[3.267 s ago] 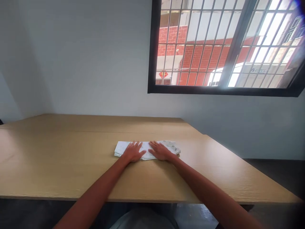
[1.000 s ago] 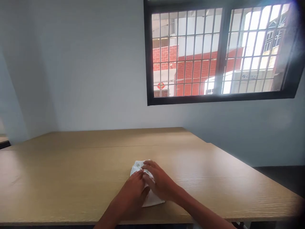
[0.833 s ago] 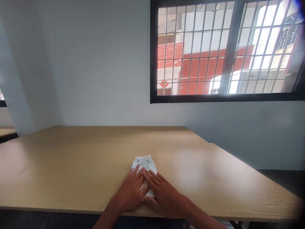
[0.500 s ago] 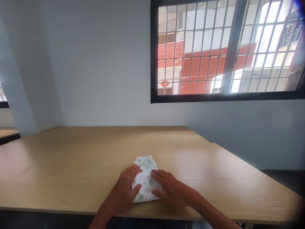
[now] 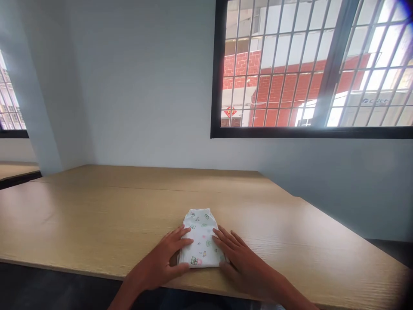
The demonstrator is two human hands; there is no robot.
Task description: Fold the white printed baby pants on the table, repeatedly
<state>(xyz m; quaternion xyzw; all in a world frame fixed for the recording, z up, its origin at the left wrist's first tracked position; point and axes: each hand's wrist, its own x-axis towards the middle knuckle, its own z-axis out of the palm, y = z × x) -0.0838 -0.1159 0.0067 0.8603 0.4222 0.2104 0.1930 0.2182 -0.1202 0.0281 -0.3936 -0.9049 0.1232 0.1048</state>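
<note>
A folded white cloth garment (image 5: 201, 241) with small printed animals and pastel spots lies flat near the table's front edge. Its far end is narrower and gathered, like an elastic waistband; the exact kind of garment cannot be told. My left hand (image 5: 171, 254) rests along its left side, fingers apart, with fingertips and thumb on the cloth. On the other side, my right hand (image 5: 237, 256) has its fingers stretched out, their tips on the garment's right edge. The right thumb lies by the near right corner.
The light wooden table (image 5: 129, 215) stretches to a pale wall (image 5: 145, 86), with a seam across its far part. A barred, black-framed window (image 5: 309, 133) is at upper right. Another window (image 5: 13, 133) and a second tabletop (image 5: 19, 168) show at far left.
My hands have moved apart toward the garment's two sides, so more of its printed middle shows. The camera view has turned slightly left.
</note>
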